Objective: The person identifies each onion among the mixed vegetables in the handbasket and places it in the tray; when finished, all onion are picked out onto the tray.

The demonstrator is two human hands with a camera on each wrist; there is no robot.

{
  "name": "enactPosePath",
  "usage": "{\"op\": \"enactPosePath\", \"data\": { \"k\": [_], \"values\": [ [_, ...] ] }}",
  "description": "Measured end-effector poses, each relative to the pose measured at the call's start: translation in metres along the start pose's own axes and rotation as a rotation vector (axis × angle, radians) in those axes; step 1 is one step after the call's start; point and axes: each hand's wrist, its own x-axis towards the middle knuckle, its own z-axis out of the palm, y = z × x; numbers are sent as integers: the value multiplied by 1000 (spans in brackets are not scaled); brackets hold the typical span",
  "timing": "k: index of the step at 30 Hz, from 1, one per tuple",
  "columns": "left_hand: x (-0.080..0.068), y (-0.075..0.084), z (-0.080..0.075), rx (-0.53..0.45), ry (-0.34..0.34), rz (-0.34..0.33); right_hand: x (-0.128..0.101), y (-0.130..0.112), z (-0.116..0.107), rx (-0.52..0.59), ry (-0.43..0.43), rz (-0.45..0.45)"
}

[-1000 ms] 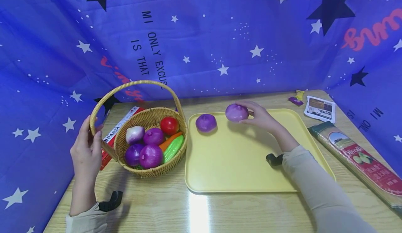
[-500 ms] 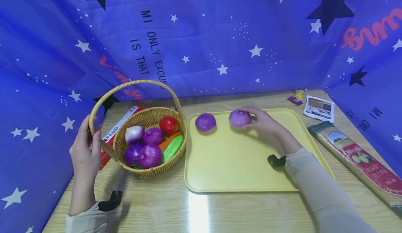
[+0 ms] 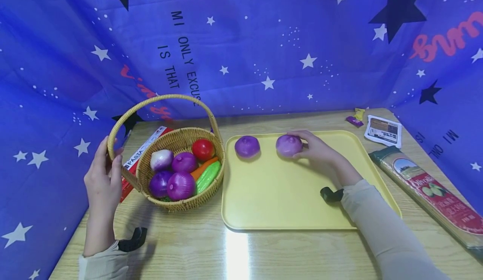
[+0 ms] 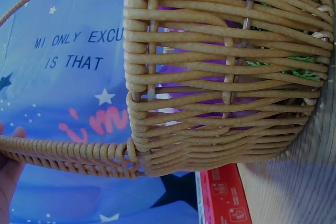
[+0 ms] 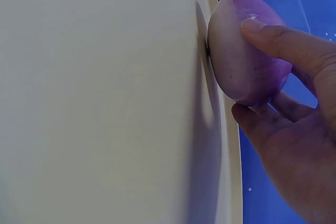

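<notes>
The right hand grips a purple onion resting on the yellow tray, beside a second onion. Left of the tray, the left hand grips the wicker basket by its handle (likely steadying it).

The onion under the right hand was pale purple, its neighbour deeper purple, both on a yellow tray. The wicker basket was tan. The backdrop was blue with white and black stars.
</notes>
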Motion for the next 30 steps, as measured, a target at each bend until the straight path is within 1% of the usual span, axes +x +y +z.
{"op": "enactPosePath", "data": {
  "k": [10,14,16,19,23,30],
  "values": [
    [2,2,0,10,-20,-8,-1,1,0,13,2,23],
    [1,1,0,8,-21,-11,-1,0,-3,10,5,7],
    [1,1,0,5,-17,-8,-2,-1,-5,-13,6,-9],
    [0,2,0,3,-11,-5,-3,-6,-10,-21,12,-35],
    [0,3,0,9,-11,-10,-6,-13,-21,-7,43,-55],
    [0,4,-2,10,-11,-14,-6,-22,-34,4,80,-56]
  ]
}}
